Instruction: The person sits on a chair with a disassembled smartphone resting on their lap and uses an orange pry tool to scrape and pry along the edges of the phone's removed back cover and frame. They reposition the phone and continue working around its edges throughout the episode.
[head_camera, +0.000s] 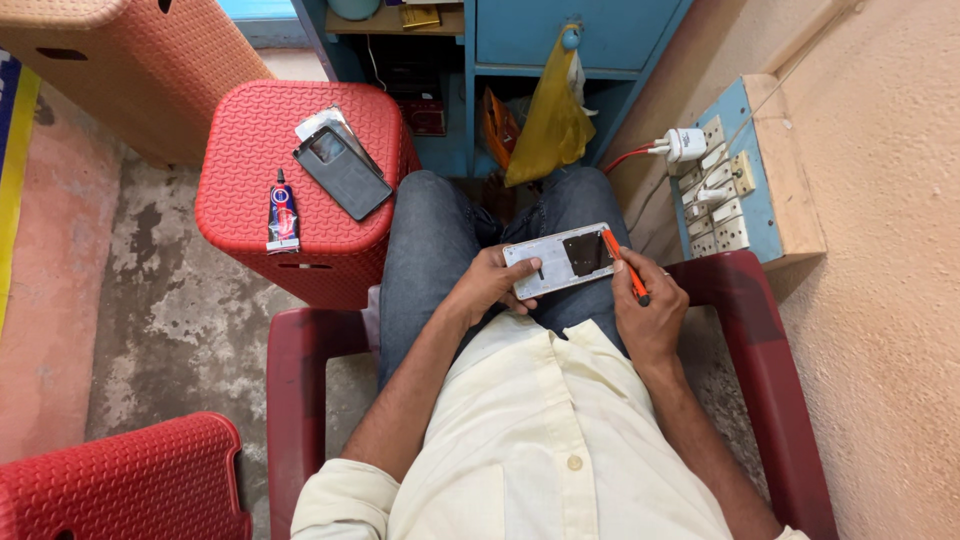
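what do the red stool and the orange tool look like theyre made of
The stool looks like moulded plastic: uniform red with a woven-pattern texture and a slight sheen. The orange tool in the right hand is probably plastic too, smooth and evenly coloured, with a dark tip; too small to be sure.

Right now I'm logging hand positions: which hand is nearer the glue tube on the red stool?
Left. The left hand holds the phone panel on the lap, on the side toward the glue tube; the right hand, holding an orange tool, is farther.
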